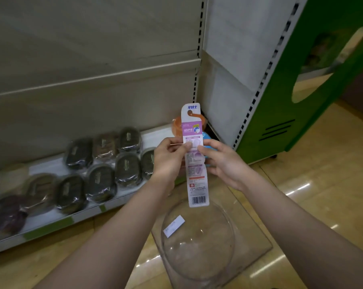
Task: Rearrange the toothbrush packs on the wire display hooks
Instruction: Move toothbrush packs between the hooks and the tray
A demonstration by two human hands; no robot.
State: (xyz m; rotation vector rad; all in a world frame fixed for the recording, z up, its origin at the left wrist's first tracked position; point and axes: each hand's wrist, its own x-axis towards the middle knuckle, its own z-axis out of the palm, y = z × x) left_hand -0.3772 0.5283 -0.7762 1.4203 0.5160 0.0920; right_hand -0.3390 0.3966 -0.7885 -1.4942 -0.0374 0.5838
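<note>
A long white and purple toothbrush pack (194, 130) stands upright in front of me, back side toward me, with a hang hole at the top and a barcode at the bottom. My left hand (169, 160) pinches its left edge at mid-height. My right hand (223, 163) pinches its right edge at about the same height. No wire display hook is in view.
A low white shelf (51, 223) at left carries several wrapped dark oval items (100, 181). A clear plastic bowl (198, 245) sits on the wooden floor below the pack. Orange and blue plastic items (176, 126) lie behind it. A green cabinet (284, 113) stands at right.
</note>
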